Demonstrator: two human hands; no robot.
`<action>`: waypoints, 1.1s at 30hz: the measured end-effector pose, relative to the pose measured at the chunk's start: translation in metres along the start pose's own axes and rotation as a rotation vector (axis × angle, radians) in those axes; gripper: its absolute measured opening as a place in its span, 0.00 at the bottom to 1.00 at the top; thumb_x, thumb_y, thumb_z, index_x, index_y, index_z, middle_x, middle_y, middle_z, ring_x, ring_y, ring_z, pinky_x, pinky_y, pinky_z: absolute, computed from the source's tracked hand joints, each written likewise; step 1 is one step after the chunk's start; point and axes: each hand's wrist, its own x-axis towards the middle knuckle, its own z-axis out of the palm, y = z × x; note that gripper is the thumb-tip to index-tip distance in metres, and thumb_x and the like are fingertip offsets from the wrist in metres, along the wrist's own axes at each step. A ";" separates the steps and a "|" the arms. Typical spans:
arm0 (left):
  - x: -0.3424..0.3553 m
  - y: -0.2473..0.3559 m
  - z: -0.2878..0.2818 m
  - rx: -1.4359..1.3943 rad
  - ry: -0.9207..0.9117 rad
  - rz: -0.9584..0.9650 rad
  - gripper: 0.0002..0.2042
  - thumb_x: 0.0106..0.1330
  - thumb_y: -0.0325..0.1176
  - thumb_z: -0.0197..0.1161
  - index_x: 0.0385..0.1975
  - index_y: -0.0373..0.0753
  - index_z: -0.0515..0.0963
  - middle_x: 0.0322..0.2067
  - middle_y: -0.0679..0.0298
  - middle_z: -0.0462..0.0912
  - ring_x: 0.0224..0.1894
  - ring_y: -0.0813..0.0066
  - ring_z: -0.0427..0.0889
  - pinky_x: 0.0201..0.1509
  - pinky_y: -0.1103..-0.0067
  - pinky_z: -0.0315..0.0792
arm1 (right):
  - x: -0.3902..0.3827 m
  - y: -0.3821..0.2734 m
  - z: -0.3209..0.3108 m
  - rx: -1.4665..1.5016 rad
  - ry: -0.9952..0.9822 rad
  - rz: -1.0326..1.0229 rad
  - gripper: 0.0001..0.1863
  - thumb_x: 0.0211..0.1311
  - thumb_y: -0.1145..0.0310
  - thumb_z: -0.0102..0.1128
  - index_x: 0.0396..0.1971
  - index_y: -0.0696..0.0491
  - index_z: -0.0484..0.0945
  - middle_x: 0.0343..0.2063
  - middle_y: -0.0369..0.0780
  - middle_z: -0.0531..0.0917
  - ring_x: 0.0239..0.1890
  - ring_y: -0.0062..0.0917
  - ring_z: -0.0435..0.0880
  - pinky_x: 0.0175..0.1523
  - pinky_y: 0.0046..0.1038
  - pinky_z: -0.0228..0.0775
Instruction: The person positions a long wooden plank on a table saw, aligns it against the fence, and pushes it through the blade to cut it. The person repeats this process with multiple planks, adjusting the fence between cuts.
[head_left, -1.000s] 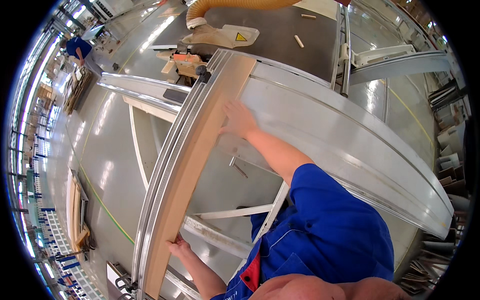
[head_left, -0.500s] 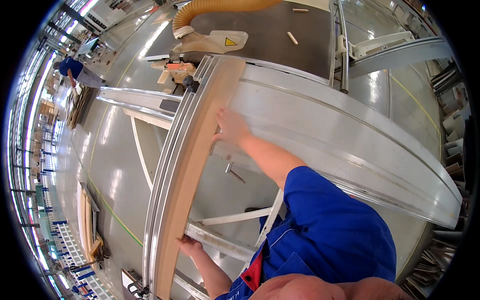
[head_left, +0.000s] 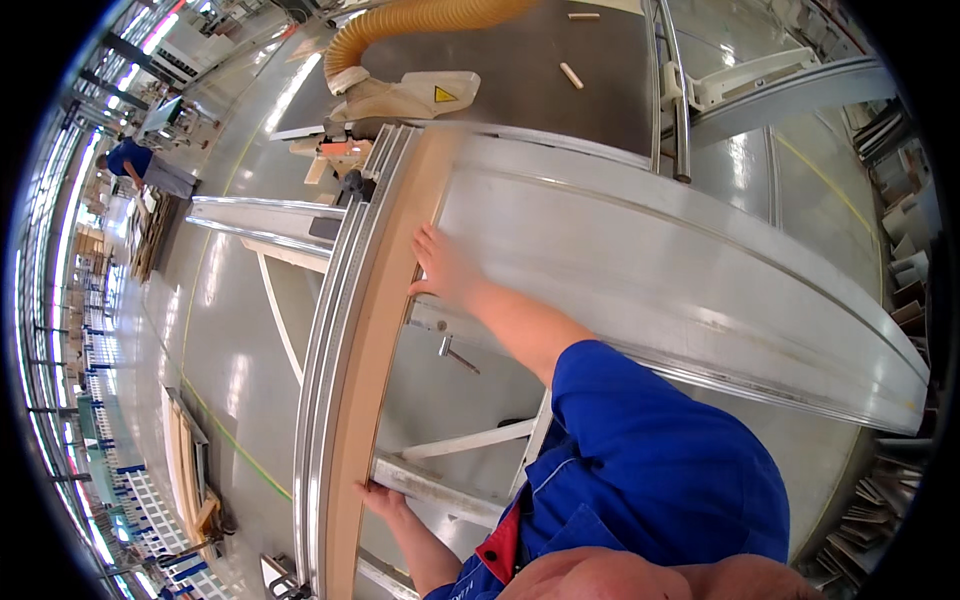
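A long, narrow light-brown board [head_left: 372,335] lies along the ribbed metal fence [head_left: 335,340] of a saw's sliding table. On the board's right edge, well up its length, rests my right hand [head_left: 440,268], fingers spread and thumb apart, partly smeared by motion. Nearer to me, my left hand [head_left: 380,498] holds the same edge, with its fingers curled at the board; part of them is hidden beneath it. Under my right hand and forearm spreads the smooth silver sliding table [head_left: 640,255]. A small metal lever [head_left: 458,355] sticks out below the right hand.
Beyond the table are the dark saw top [head_left: 530,75] with two short wooden pieces, a white blade guard [head_left: 430,95] and an orange hose [head_left: 410,25]. White frame beams [head_left: 440,483] cross beneath. Panels [head_left: 185,450] stand at left. A co-worker [head_left: 145,165] bends over a stack far left.
The whole view has shifted slightly, with the saw and board appearing further left. My right hand's fingers look more spread. My left hand stays at the board's edge.
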 end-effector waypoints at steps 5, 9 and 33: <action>0.001 -0.001 -0.006 0.084 -0.006 0.033 0.29 0.82 0.56 0.43 0.65 0.39 0.75 0.65 0.55 0.78 0.67 0.55 0.75 0.73 0.57 0.68 | -0.003 0.003 0.000 -0.001 0.001 -0.030 0.55 0.62 0.29 0.54 0.70 0.67 0.65 0.73 0.52 0.66 0.79 0.45 0.54 0.82 0.41 0.46; -0.002 0.000 -0.006 0.070 0.022 0.036 0.29 0.82 0.56 0.42 0.68 0.39 0.72 0.66 0.55 0.77 0.67 0.55 0.74 0.74 0.57 0.67 | -0.003 0.005 -0.009 -0.043 -0.027 -0.035 0.56 0.62 0.29 0.54 0.71 0.67 0.64 0.73 0.52 0.65 0.79 0.45 0.54 0.82 0.42 0.46; -0.029 -0.003 0.026 0.326 0.154 0.099 0.33 0.79 0.63 0.43 0.69 0.42 0.72 0.68 0.60 0.75 0.70 0.58 0.72 0.77 0.62 0.62 | 0.005 0.017 -0.008 0.248 -0.048 0.000 0.53 0.56 0.39 0.69 0.68 0.70 0.66 0.73 0.57 0.62 0.79 0.50 0.54 0.82 0.45 0.48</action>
